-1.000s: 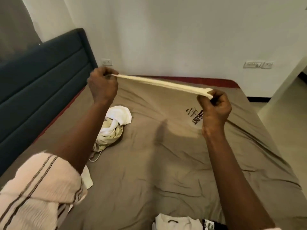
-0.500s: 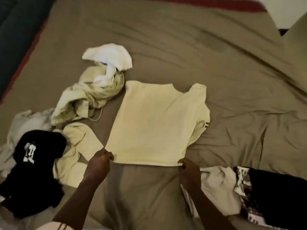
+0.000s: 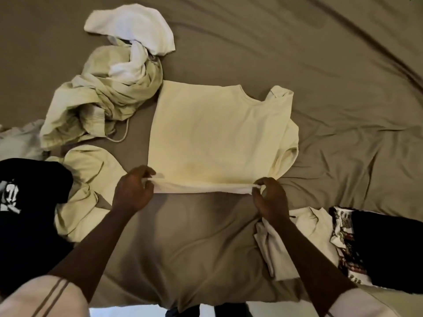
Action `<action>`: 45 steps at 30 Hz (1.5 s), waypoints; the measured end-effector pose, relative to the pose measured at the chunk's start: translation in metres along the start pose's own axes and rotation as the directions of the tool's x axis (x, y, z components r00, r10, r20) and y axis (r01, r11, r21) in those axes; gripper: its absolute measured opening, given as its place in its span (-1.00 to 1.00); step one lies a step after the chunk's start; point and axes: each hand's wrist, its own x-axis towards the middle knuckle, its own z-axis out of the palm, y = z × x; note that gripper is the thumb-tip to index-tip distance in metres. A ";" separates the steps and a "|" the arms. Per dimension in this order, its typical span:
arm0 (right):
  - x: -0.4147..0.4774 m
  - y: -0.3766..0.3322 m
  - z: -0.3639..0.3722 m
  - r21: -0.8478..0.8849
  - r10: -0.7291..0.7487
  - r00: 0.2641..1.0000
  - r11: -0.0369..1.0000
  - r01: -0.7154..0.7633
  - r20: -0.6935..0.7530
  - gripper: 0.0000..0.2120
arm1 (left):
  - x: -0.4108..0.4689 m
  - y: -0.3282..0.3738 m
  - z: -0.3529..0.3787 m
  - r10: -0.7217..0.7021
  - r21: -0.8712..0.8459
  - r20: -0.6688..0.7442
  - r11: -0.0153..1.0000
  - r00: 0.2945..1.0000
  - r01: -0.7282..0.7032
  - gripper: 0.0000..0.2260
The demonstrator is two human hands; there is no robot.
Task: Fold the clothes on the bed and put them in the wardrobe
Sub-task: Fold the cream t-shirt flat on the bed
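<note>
Cream tee (image 3: 217,133) lies flat mid-bed (image 3: 343,65). My left hand (image 3: 134,191) and right hand (image 3: 270,197) each pinch a near hem corner. Risks: uneven lift skews the fold, bunched sleeve (image 3: 288,143) spills out, or the green heap (image 3: 103,99) just beside it snags.

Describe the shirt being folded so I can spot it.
On the brown sheet, look at the middle. The cream shirt lies flat there, its near hem pinched by the left hand and right hand; neighbouring clothes are crumpled.
</note>
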 end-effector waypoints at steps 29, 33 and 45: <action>0.124 0.023 0.103 -0.111 -0.119 0.955 0.990 0.091 -0.273 -0.74 | 0.083 -0.031 0.108 -0.297 -0.033 -0.348 0.952 0.889 0.305 -0.66; 0.128 0.011 0.108 -0.041 0.021 0.949 0.999 -0.035 -0.314 -0.72 | 0.094 -0.026 0.114 -0.415 -0.099 -0.400 0.906 0.817 0.411 -0.62; 0.152 -0.056 0.094 0.178 -0.035 0.924 0.978 0.110 -0.381 -0.65 | 0.142 0.012 0.101 0.063 0.048 -0.595 0.998 0.801 -0.043 -0.66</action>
